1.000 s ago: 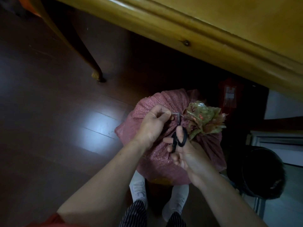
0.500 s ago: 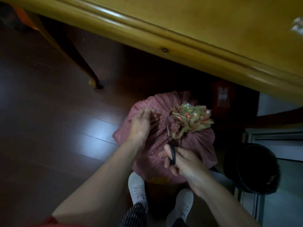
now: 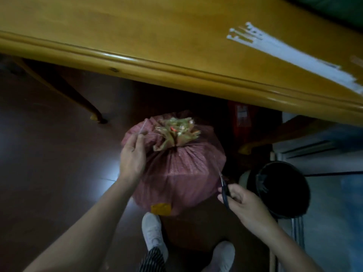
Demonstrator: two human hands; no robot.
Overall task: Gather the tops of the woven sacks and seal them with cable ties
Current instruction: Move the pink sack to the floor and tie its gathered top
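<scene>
A yellow wooden table [image 3: 137,36] stands over a dark glossy wood floor [image 3: 49,163] catching pale light.

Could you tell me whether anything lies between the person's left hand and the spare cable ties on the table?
Nothing visible blocks the way. The left hand rests on the red woven sack, pinching a thin strip. The white cable ties lie in the open on the wooden table, above and to the right; only the table's edge intervenes.

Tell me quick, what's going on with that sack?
Left hand pinching a thin strip by the pink sack. Right hand holds scissors, clear of it. Neck gathered. Nothing in the way.
</scene>
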